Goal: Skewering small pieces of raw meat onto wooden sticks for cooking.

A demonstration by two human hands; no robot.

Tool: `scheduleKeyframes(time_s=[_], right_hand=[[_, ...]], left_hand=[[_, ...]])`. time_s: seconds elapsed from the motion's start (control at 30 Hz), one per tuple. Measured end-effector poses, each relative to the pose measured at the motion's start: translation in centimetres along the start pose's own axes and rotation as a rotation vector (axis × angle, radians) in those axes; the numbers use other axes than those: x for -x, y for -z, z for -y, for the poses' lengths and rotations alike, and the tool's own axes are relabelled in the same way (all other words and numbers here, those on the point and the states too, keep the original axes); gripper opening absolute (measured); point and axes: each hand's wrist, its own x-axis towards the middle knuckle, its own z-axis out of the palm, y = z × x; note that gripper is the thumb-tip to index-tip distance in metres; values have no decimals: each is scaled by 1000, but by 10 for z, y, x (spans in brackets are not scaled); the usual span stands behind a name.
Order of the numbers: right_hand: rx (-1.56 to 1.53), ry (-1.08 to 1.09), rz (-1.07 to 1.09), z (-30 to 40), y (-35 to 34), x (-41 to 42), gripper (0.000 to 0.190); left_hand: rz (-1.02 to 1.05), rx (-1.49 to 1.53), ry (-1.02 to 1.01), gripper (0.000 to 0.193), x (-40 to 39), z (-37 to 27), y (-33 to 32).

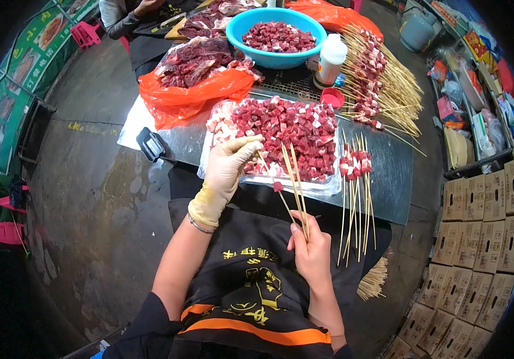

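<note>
My bare right hand (313,247) grips several bamboo skewers (297,188) near their lower ends. One of them leans left and carries a single cube of red meat (278,186) partway along. At that skewer's upper end, my gloved left hand (230,166) has its thumb and fingers pinched together; whether a piece of meat is hidden in them I cannot tell. Beyond both hands lies a clear plastic tray (319,188) heaped with diced red meat (297,130) and paler fatty cubes (223,119). Several loaded skewers (355,166) rest side by side to its right, handles past the table edge.
On the metal table (391,179) stand a blue basin (279,56) of diced meat, a white bottle (331,58) and large meat pieces (194,63) on an orange bag (180,105). Many skewers (400,85) lie at right. Cardboard boxes (472,242) are stacked rightward. Another person (126,18) works opposite.
</note>
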Motion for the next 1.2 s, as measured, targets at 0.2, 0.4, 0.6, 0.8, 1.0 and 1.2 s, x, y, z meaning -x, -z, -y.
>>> scheduleKeyframes(time_s=[0.2,0.4,0.6,0.8,1.0,1.2], right_hand=[[-56,14,-1,-13,-5,4,21],[-65,1,-31,-20,-12,-2,21],[-100,-55,-135,-27,-4,-8,20],[-88,-57,-98,-21,-6,-7,21],[-65,-17,-3,-20,-5,-6,23],[-13,12,21,-10,-3,-8,23]], left_hand=[[168,275,68,23,-4,16,4],[239,155,247,21,8,33,-5],[-35,-970,-375,19,-16,15,-4],[-63,-1779,-741,26,-65,-7,37],[-138,-755,-236,19,-38,-11,17],[31,228,69,21,-21,2,8]])
